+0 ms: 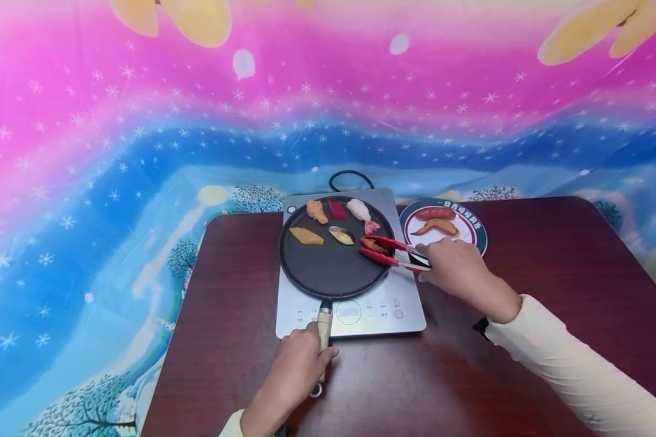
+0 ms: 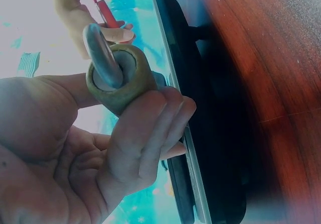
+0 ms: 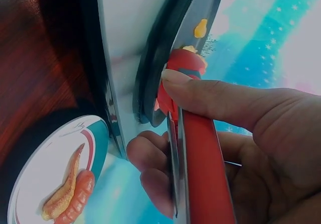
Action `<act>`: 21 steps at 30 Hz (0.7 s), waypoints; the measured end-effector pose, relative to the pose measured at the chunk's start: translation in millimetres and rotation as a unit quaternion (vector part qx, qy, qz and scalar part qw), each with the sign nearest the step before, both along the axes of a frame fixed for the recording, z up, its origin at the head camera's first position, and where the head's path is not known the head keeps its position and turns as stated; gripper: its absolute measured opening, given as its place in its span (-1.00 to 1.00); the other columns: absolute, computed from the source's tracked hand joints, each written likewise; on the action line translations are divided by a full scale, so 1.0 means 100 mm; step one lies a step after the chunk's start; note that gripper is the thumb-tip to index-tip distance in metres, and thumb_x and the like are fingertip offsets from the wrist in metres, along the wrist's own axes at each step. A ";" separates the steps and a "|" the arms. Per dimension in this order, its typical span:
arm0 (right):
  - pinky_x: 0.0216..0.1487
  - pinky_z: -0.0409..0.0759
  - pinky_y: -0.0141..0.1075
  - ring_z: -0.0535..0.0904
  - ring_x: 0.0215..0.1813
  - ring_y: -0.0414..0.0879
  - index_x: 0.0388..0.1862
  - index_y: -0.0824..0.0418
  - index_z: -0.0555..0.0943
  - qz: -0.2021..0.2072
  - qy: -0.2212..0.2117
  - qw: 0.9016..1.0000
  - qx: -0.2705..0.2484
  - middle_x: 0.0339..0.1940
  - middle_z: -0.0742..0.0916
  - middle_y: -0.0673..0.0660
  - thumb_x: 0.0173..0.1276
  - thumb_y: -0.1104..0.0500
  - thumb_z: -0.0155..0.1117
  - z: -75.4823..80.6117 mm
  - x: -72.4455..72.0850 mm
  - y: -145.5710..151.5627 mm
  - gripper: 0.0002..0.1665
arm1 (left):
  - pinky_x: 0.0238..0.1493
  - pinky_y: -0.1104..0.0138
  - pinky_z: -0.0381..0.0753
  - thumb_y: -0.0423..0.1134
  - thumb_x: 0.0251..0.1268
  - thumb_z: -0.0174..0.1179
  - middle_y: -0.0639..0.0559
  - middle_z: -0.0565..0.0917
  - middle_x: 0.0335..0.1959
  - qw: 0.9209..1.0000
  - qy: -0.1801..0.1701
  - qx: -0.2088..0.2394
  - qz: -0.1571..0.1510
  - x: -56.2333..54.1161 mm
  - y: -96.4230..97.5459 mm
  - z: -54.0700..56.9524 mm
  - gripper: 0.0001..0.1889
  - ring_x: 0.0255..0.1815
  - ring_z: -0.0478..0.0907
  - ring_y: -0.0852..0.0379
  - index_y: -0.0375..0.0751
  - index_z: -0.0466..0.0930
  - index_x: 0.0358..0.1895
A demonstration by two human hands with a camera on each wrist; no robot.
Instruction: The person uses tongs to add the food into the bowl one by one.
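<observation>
A round black frying pan [image 1: 328, 270] sits on a silver induction cooktop [image 1: 295, 321]. My left hand [image 1: 295, 361] grips its pale handle [image 1: 324, 331], fingers curled around it near the metal hanging ring [image 2: 103, 56]. With my right hand [image 1: 459, 273] I hold red-tipped tongs [image 1: 390, 242], thumb on top in the right wrist view. The tong tips are on both sides of a browned food piece [image 1: 373, 244] at the pan's right edge. Elsewhere in the pan lie an orange fried piece [image 1: 317, 211], a dark red slab [image 1: 338, 210], a shrimp [image 1: 359, 210], a tan slice [image 1: 306, 236] and a small yellowish piece [image 1: 342, 236].
A green-rimmed plate [image 1: 409, 212] to the right of the cooktop bears a red sausage [image 1: 435, 213] and a curved brown piece [image 1: 438, 227]. A black cord [image 1: 351, 172] loops behind the cooktop. The dark wooden table [image 1: 229, 303] backs onto a colourful cloth [image 1: 169, 139].
</observation>
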State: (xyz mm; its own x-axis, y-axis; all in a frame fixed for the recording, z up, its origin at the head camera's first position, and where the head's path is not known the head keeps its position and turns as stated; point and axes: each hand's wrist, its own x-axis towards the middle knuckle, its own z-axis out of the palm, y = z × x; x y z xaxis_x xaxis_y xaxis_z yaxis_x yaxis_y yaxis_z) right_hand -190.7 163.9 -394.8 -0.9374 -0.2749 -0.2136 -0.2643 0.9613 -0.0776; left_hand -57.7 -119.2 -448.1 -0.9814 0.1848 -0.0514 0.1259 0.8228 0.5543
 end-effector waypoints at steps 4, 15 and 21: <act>-0.35 0.64 -0.06 0.61 -0.36 0.02 0.25 0.24 0.66 -0.001 0.001 1.000 -0.004 -0.20 0.81 0.24 0.11 0.02 0.65 -0.02 0.01 0.00 -0.28 | -0.61 0.36 0.41 -0.17 0.17 0.50 0.03 0.53 -0.63 1.000 -0.002 -0.005 0.002 0.00 0.00 -0.01 -0.67 -0.64 0.47 0.19 -0.32 0.56 -0.29; -0.36 0.60 -0.08 0.62 -0.34 0.03 0.23 0.29 0.63 -0.013 -0.008 1.000 -0.017 -0.27 0.79 0.18 0.09 -0.06 0.66 -0.02 0.00 0.04 -0.21 | -0.61 0.37 0.41 -0.16 0.17 0.50 0.04 0.53 -0.63 1.000 -0.003 -0.006 0.002 -0.01 0.00 -0.02 -0.66 -0.65 0.46 0.20 -0.32 0.56 -0.29; -0.31 0.64 0.05 0.65 -0.21 0.12 0.28 0.29 0.58 -0.031 0.001 0.999 -0.042 -0.13 0.79 0.28 0.01 -0.14 0.69 0.06 -0.03 0.18 -0.07 | -0.62 0.37 0.41 -0.17 0.17 0.50 0.04 0.53 -0.64 1.000 -0.001 -0.002 0.000 -0.01 0.00 -0.02 -0.68 -0.65 0.47 0.20 -0.30 0.55 -0.30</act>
State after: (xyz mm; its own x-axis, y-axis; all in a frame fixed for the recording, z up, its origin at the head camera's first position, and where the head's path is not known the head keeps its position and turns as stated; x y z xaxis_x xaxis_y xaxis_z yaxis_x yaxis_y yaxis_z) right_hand -193.4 181.7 -389.0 -0.9534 -0.2334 -0.1914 -0.2048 0.9660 -0.1577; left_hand -58.6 -119.7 -449.7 -0.9814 0.1845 -0.0536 0.1249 0.8247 0.5517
